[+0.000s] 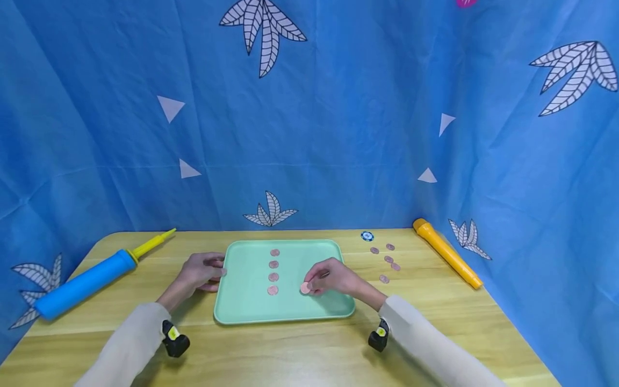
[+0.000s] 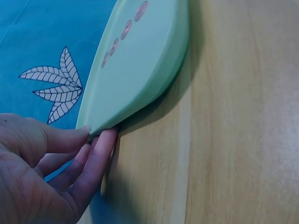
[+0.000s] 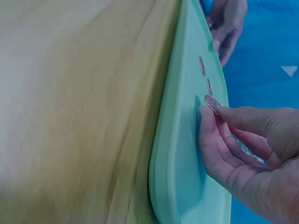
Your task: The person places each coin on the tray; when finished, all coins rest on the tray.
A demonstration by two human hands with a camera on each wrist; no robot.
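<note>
Pinching a coin [image 1: 305, 288] between thumb and fingertips, the right hand [image 1: 331, 275] is over a green tray [image 1: 242, 285], to the right of four coins [image 1: 273, 277] lined up in a column. The left hand [image 1: 199, 272] grips the tray's left rim; five more coins [image 1: 389, 259] lie on the wooden table [image 1: 290, 355], beyond the tray's right side.

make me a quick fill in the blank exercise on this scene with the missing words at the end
The right hand pinches a coin over the tray, which is ____ in colour.
In a line on that tray lie ____ other coins.
The left hand grips the tray at its ____ side.
The blue tube on the table has a ____ tip.

Missing words: green; four; left; yellow.
</note>
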